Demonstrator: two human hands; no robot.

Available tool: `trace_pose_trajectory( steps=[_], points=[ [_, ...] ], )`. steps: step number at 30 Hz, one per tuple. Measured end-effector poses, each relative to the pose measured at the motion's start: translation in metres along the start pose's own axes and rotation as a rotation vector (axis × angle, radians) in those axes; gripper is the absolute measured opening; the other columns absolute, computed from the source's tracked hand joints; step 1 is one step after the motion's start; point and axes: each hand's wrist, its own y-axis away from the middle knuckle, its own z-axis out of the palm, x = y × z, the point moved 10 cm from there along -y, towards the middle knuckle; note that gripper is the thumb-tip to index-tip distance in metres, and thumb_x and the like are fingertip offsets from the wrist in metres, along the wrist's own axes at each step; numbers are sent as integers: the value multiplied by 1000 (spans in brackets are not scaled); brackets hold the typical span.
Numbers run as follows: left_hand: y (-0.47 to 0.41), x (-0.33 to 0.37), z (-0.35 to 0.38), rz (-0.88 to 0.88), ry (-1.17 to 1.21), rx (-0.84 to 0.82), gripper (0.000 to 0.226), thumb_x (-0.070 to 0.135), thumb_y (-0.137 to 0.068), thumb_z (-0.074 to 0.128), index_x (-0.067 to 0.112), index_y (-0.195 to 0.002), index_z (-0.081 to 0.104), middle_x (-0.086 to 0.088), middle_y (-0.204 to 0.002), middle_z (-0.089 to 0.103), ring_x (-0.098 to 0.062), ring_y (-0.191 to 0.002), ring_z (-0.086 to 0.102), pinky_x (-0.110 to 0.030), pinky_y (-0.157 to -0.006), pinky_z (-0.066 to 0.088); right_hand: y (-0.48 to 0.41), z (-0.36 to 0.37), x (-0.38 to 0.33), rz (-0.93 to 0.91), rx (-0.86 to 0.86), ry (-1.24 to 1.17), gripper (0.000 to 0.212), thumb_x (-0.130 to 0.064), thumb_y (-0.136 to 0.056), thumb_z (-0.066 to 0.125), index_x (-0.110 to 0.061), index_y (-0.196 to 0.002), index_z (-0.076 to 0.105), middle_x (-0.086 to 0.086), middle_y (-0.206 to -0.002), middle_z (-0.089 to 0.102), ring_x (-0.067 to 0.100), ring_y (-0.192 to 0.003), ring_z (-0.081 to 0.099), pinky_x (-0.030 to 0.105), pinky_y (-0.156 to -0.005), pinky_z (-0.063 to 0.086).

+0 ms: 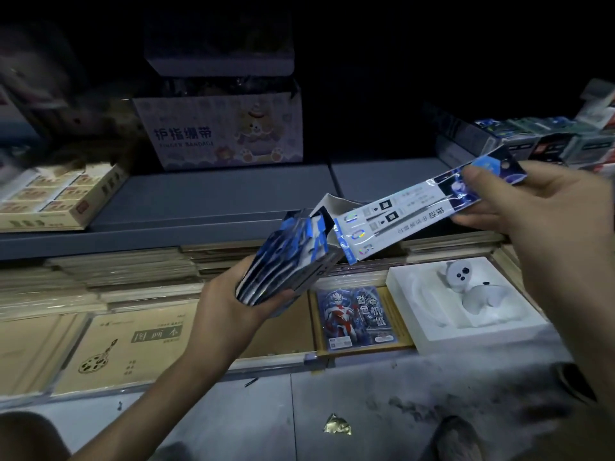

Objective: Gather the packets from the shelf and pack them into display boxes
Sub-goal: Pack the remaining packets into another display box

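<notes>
My left hand [233,304] grips a small display box [293,257] from below, tilted, with several blue and white packets standing in it and its flap open at the top. My right hand [532,214] pinches the far end of a long flat blue and white packet [416,207]. That packet slants down to the left, and its lower end sits at the open mouth of the box. More boxes of similar packets [539,141] stand on the grey shelf [213,201] at the right.
A finger-bandage carton [219,131] stands at the back of the shelf, a beige tray of small boxes [56,197] at its left. Below lie stacked notebooks [133,344], a hero card pack [352,317] and a white foam tray with a figurine [466,294]. A foil scrap [337,424] lies on the floor.
</notes>
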Motion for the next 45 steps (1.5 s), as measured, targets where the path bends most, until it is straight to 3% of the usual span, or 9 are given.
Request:
trace_pose_trajectory(
  steps=[5, 10, 14, 17, 21, 24, 28, 31, 45],
  points=[
    [4, 14, -2, 82, -37, 17, 35, 41, -76, 85, 55, -99, 62, 46, -90, 65, 16, -85, 65, -5, -66, 45, 3, 3, 1, 26, -30, 52, 14, -19, -95, 74, -13, -83, 76, 4, -75, 79, 26, -64, 77, 27, -61, 63],
    [4, 16, -1, 131, -76, 19, 39, 31, -81, 87, 54, -101, 63, 39, -93, 68, 16, -85, 65, -6, -67, 45, 1, 2, 10, 87, -76, 116, 22, -21, -98, 70, -5, -84, 74, 14, -70, 76, 33, -64, 77, 44, -68, 65],
    [3, 12, 1, 143, -107, 22, 39, 27, -82, 87, 50, -102, 64, 39, -96, 67, 16, -87, 64, -6, -68, 46, 1, 1, 15, 175, -91, 43, 23, -17, -100, 66, -4, -81, 67, 15, -65, 75, 33, -63, 77, 36, -63, 66],
    [2, 13, 1, 156, -133, 45, 40, 31, -83, 86, 44, -109, 59, 31, -97, 68, 7, -85, 66, -14, -68, 50, 2, 4, 19, 232, -120, -18, 21, -13, -101, 63, -2, -83, 65, 18, -66, 75, 36, -64, 77, 35, -61, 65],
    [2, 11, -2, 148, -147, 66, 49, 33, -82, 85, 50, -115, 53, 34, -99, 65, 9, -86, 65, -15, -69, 48, 2, 4, 21, 270, -129, -51, 18, -12, -100, 62, 1, -88, 65, 19, -68, 75, 37, -65, 77, 33, -60, 64],
    [2, 10, -1, 156, -162, 70, 47, 30, -83, 85, 46, -115, 54, 30, -101, 66, 3, -86, 66, -18, -70, 50, 2, 7, 23, 287, -134, -49, 20, -11, -101, 60, 0, -84, 63, 18, -64, 74, 38, -64, 76, 37, -61, 65],
    [2, 6, 2, 165, -182, 54, 37, 26, -82, 87, 37, -112, 66, 31, -94, 66, 9, -84, 64, -8, -65, 45, 4, 14, 32, 337, -166, -18, 24, -15, -103, 56, 4, -89, 60, 26, -66, 72, 42, -66, 76, 43, -67, 66],
    [3, 4, 3, 164, -179, 47, 37, 27, -82, 87, 35, -114, 69, 30, -92, 68, 9, -86, 65, -9, -66, 46, 5, 17, 34, 362, -182, -39, 28, -15, -104, 53, 6, -87, 59, 31, -72, 73, 46, -70, 76, 50, -74, 66],
    [3, 1, 7, 158, -178, 24, 39, 28, -83, 86, 37, -116, 68, 32, -92, 68, 12, -89, 65, -7, -67, 46, 11, 27, 45, 499, -276, -100, 29, -18, -107, 46, 8, -98, 56, 37, -83, 72, 49, -77, 76, 50, -72, 65]
  ],
)
